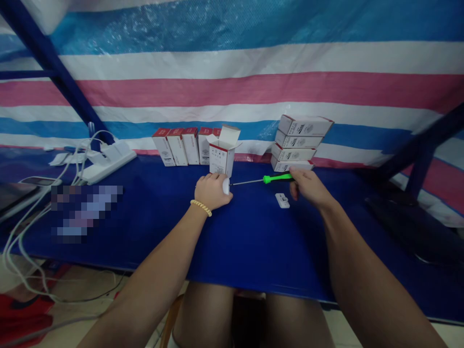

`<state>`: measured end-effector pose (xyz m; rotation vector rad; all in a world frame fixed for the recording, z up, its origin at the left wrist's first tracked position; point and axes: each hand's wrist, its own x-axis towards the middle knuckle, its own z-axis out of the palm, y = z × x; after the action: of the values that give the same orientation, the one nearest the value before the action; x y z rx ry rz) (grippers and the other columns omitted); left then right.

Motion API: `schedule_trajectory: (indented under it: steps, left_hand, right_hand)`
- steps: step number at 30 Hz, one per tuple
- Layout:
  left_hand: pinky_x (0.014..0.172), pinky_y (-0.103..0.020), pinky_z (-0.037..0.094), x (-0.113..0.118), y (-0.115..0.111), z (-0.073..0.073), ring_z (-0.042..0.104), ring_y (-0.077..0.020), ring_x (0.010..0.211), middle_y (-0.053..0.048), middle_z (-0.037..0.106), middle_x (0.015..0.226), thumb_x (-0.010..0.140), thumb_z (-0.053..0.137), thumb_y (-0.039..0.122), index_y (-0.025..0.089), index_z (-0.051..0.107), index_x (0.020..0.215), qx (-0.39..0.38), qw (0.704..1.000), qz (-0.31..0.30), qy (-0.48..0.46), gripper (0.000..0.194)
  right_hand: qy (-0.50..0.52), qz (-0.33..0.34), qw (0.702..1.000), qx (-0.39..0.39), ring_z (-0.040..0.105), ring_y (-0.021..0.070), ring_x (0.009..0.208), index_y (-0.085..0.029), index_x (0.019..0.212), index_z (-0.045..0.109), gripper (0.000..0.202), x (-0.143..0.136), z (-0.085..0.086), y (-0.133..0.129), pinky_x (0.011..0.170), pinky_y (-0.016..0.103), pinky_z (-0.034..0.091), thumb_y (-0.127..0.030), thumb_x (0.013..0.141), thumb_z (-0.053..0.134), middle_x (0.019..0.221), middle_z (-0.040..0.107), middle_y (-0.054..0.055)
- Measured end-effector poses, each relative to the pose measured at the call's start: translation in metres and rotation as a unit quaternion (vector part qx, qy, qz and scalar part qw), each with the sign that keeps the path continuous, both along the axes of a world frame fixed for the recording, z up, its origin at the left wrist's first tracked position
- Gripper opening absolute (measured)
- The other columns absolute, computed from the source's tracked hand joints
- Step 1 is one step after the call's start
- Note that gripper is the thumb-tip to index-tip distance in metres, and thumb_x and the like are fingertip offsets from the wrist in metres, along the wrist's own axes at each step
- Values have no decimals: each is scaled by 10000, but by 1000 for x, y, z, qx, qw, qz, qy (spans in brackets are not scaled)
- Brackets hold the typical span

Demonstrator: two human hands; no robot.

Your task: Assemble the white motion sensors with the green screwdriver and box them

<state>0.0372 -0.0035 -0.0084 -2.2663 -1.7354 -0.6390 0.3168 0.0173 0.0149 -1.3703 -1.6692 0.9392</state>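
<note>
My left hand [213,191] is closed around a small white part [225,186], mostly covered by the fingers, so its kind is unclear. From the right, my right hand [308,183] grips the handle of a screwdriver [275,178], green and black with a long thin shaft. The shaft points left, and its tip meets or nearly meets the white part. Below the handle lies a small white plastic piece [282,200] with dark details. Just behind my left hand stands an opened white and red box [221,157], its flaps raised.
Several closed boxes [176,147] stand upright at the back; others form a stack [297,140] to the right. A white power strip [108,162] with cables sits left. A dark object [416,227] lies right. A striped sheet [232,92] hangs behind the blue table [250,251].
</note>
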Motion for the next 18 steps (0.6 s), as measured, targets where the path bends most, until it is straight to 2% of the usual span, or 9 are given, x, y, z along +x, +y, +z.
schedule_trajectory:
  steps: [3, 6, 9, 12, 14, 18]
  left_hand:
    - [767, -415, 479, 0, 0, 0, 624, -291, 898, -82, 689, 936, 656, 633, 355, 177, 667, 1052, -2, 1000, -5, 6, 435]
    - [775, -418, 477, 0, 0, -1, 623, -291, 902, -85, 687, 943, 660, 636, 357, 180, 667, 1056, -4, 1000, -5, 6, 436]
    - [778, -414, 474, 0, 0, -1, 620, -290, 908, -87, 688, 946, 663, 635, 360, 183, 663, 1065, -7, 1000, 4, 9, 440]
    - [773, -408, 471, 0, 0, 0, 620, -287, 901, -88, 689, 936, 661, 635, 360, 183, 666, 1053, -11, 1000, 8, 12, 431]
    - [767, -406, 472, 0, 0, 1, 621, -286, 893, -85, 689, 930, 659, 635, 358, 185, 667, 1048, -7, 1000, 8, 6, 427]
    - [761, -400, 474, 0, -1, 2, 623, -283, 892, -76, 691, 936, 656, 645, 356, 195, 668, 1039, -2, 1000, 25, -10, 417]
  right_hand:
    - [-47, -20, 999, 10, 451, 121, 364, -220, 438, 400, 656, 3, 0, 0, 432, 278, 365, -750, 819, 330, 341, 458, 45]
    - [-6, -14, 1000, -8, 468, 140, 375, -223, 447, 446, 646, 4, -1, 2, 436, 298, 384, -742, 813, 333, 345, 456, 51]
    - [117, 44, 991, -47, 497, 176, 379, -216, 678, 557, 495, 2, -2, 3, 415, 313, 384, -668, 785, 386, 387, 495, 26]
    - [186, 73, 978, -52, 503, 187, 371, -231, 948, 503, 389, -2, -1, 2, 401, 302, 387, -559, 740, 493, 419, 498, -41]
    - [163, 62, 984, -27, 485, 167, 354, -241, 936, 457, 372, -5, 1, 0, 395, 278, 373, -552, 749, 540, 409, 472, -69]
    - [50, 24, 998, 12, 461, 143, 345, -237, 714, 414, 467, -5, 2, -1, 388, 264, 320, -694, 786, 479, 358, 400, -58]
